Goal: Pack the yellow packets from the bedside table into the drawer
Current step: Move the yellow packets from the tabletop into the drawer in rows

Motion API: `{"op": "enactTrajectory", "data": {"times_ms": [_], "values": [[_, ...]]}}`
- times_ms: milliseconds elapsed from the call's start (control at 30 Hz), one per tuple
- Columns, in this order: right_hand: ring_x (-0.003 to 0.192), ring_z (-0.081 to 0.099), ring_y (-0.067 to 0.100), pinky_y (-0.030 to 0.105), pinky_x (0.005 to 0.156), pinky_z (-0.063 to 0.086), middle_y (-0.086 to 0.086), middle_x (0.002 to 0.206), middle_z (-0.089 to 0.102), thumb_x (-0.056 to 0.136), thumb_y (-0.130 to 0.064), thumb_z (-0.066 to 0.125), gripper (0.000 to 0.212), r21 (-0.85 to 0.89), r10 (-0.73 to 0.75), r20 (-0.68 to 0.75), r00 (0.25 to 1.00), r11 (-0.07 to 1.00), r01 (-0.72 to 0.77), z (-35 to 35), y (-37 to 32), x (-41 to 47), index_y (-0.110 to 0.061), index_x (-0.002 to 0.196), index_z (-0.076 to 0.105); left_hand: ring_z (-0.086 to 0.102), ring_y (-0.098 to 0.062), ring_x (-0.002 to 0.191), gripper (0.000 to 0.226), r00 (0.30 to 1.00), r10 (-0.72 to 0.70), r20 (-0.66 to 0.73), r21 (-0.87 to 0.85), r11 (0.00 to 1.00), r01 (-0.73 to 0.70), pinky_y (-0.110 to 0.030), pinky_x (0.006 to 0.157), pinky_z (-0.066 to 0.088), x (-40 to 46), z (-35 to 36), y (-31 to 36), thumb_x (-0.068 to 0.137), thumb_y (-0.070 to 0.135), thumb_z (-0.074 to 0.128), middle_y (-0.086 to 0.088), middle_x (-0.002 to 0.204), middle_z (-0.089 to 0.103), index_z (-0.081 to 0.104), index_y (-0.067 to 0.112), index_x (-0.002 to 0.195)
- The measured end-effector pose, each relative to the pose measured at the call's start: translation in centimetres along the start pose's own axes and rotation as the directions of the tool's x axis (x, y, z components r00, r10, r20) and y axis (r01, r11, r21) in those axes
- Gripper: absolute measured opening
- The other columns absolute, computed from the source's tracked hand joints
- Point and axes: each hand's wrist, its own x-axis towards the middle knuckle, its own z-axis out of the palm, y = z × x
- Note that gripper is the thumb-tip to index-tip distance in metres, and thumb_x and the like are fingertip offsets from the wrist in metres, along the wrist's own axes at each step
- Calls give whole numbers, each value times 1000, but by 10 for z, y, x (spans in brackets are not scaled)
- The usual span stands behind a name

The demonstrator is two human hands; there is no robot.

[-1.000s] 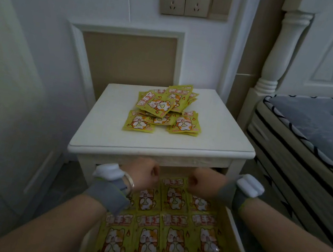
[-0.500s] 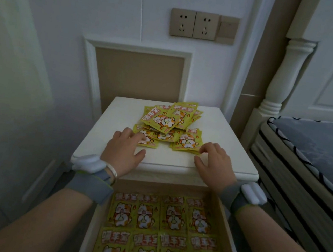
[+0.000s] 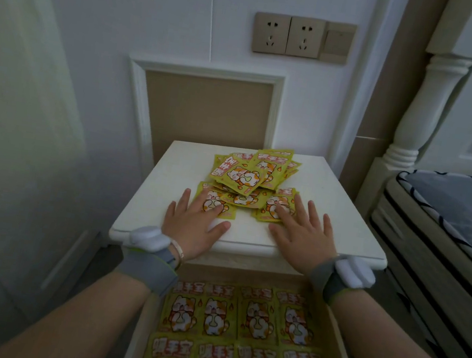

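Yellow packets point(image 3: 248, 180): a loose, overlapping heap on the white desk point(image 3: 341, 225), toward its middle and back. More packets lie flat in neat rows in the open drawer point(image 3: 341, 348) below the desk's front edge.

Left hand point(image 3: 191, 221): flat, fingers spread and straight, fingertips resting on the nearest left packet. Nothing gripped. Right hand point(image 3: 301, 234): likewise flat and spread, fingertips on the nearest right packet, holding nothing.

Risks, judged:
- Packets look slick and lie crosswise; dragging the lower ones forward could tip the top of the heap and scatter it.
- A sweep toward the front edge could send packets past the drawer onto the floor, or into the gap beside the bed point(image 3: 453, 211).
- Dropped packets may land askew and disturb the rows already laid.
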Motion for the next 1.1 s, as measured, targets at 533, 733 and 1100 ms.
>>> {"op": "enactTrajectory", "data": {"times_ms": [533,733,1100], "values": [[138,35,15,49,117,-1,-11,126,61,98,-47,30,44,0,-24,-60,998,1000,24,-21,-16,-19,-28,106,69,42,-30,134,52,995,62,-80,-164,984,-74,-38,103,38,-18,-19,0,97,43,40,-14,151,36,56,14,57],[94,60,26,35,97,34,6,86,66,97,-40,38,50,50,58,-255,965,998,-47,-20,-13,-13,-8,76,70,60,-30,106,38,974,-8,-228,-326,943,-68,-34,79,47,-17,-17,-6,94,37,48,-10,103,68,68,7,81],[124,43,35,39,99,33,12,134,51,82,-52,60,66,295,345,-76,936,904,-309,-14,-17,10,-24,138,37,46,-35,118,52,972,-210,-111,-228,957,181,-39,96,41,6,-7,-12,86,55,53,-15,126,51,46,28,129]]}}
